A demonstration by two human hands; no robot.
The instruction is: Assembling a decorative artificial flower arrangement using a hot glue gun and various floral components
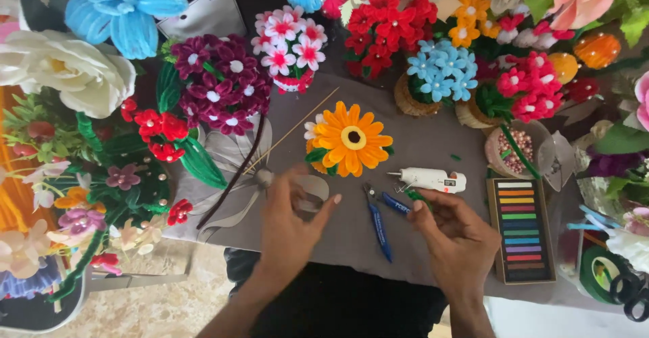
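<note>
Overhead view of a craft tabletop (pixel 419 142) covered in grey cloth, read from left to right.

Far left of the left grip: a white fabric flower (pixel 64 71), a cluster of small red blossoms (pixel 157 132) and a dome of maroon pipe-cleaner flowers (pixel 220 84). A dark stem (pixel 233 172) and a thin wooden skewer (pixel 294 130) slant down toward the left grip.

The left hand (pixel 291 226) rests palm down on the tabletop, fingers curled around a pale, glossy loop of ribbon (pixel 307 192). The loop is greyish-white and partly translucent, and the thumb and forefinger appear to pinch it; motion blur hides how firmly the grip is closed. Just above this grip sits an orange sunflower-like bloom (pixel 350 138) with a yellow centre ringed in dark brown.

Between the two grips lie blue-handled pliers (pixel 378 220), jaws pointing away from the person.

The right hand (pixel 456 233) is loosely closed, its fingertips pinching a short green piece (pixel 417 196), thin and wire-like, too small to identify further. Directly above this grip lies a white glue gun (pixel 429 179) on its side, nozzle pointing left.

Right of the right grip: a flat box of pastel sticks (pixel 520 230) in graded colours, a small bowl of beads (pixel 515 147) above it, and a roll of green tape (pixel 598 267) near the edge.
</note>
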